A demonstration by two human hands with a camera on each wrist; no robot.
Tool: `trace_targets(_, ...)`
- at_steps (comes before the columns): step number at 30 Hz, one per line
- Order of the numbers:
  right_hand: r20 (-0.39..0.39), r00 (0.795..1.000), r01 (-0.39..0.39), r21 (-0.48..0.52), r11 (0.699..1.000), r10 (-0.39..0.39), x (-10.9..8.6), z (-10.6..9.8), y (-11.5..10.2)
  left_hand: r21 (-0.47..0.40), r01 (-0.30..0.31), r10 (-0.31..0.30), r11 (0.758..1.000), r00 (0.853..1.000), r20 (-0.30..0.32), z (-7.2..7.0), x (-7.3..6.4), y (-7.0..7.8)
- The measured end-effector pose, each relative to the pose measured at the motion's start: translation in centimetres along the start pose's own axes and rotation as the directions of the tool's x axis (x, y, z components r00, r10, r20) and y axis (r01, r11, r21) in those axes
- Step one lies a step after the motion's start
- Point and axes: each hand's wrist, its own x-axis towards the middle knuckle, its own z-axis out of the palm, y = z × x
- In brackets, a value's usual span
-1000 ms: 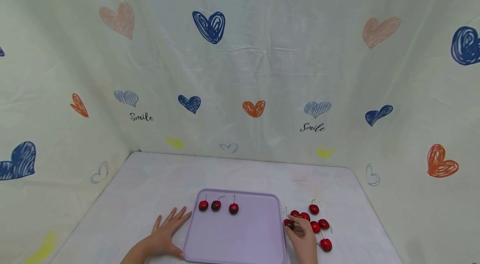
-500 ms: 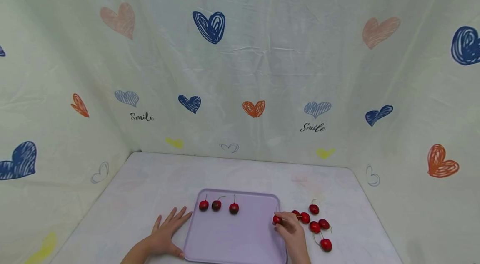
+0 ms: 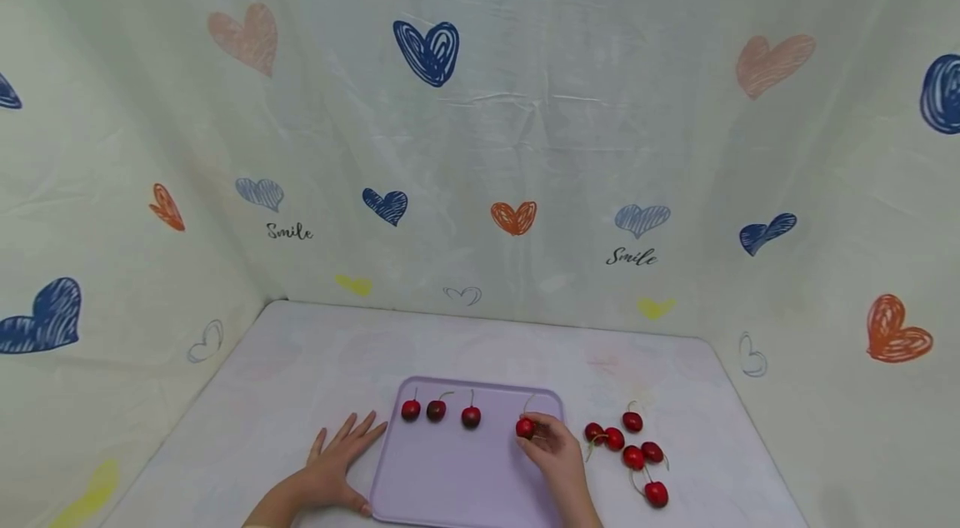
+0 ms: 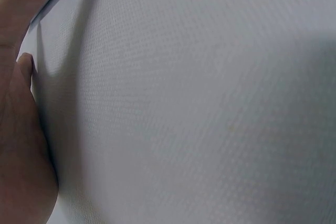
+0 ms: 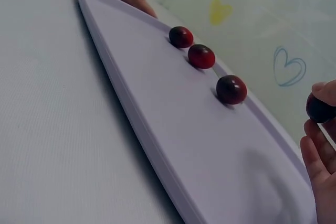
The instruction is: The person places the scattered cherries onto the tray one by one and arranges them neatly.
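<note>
My right hand [image 3: 553, 446] pinches a dark red cherry [image 3: 525, 428] between thumb and fingers, over the right part of a lilac tray [image 3: 465, 478]; its stem points up. The right wrist view has this held cherry [image 5: 319, 109] at its right edge. Along the tray's far side stand a left cherry [image 3: 410, 410], a middle cherry [image 3: 436, 410] and a right cherry [image 3: 471, 417], stems upward. With fingers spread, my left hand [image 3: 330, 470] lies flat by the tray's left edge, thumb at the near corner. In the left wrist view, only part of that hand [image 4: 23, 145] shows.
Right of the tray, several loose cherries [image 3: 633, 456] lie in a loose group on the white table [image 3: 315, 361]. A pale curtain [image 3: 480, 136] printed with hearts hangs behind the table and along both sides.
My right hand has carried the cherry left from the loose group, across the tray's right edge to above the tray. The left hand stays in place.
</note>
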Motion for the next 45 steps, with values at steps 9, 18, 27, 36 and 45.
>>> trace_targets(9,0.031,0.999,-0.021,0.082,0.996,0.018,0.8,1.1,0.2,0.009,0.011,-0.011,1.000,1.000,0.002,0.2,0.1,-0.1)
trace_targets(18,0.057,0.998,-0.011,0.060,0.998,0.007,1.3,1.7,1.3,0.001,-0.014,0.014,1.000,1.000,-0.014,0.0,0.0,-0.2)
trace_targets(27,-0.089,0.996,-0.031,-0.148,0.988,0.018,1.4,2.9,2.1,0.007,-0.004,0.004,1.000,1.000,-0.009,0.1,0.1,-0.3)
trace_targets(36,-0.145,0.989,-0.047,-0.427,0.903,-0.017,1.8,3.4,2.4,-0.006,-0.011,0.011,1.000,1.000,-0.008,0.0,0.0,-0.1)
trace_targets(45,-0.147,0.989,-0.057,-0.476,0.877,-0.015,1.7,3.4,2.4,-0.006,-0.026,0.026,1.000,1.000,-0.011,-0.1,-0.1,0.2)
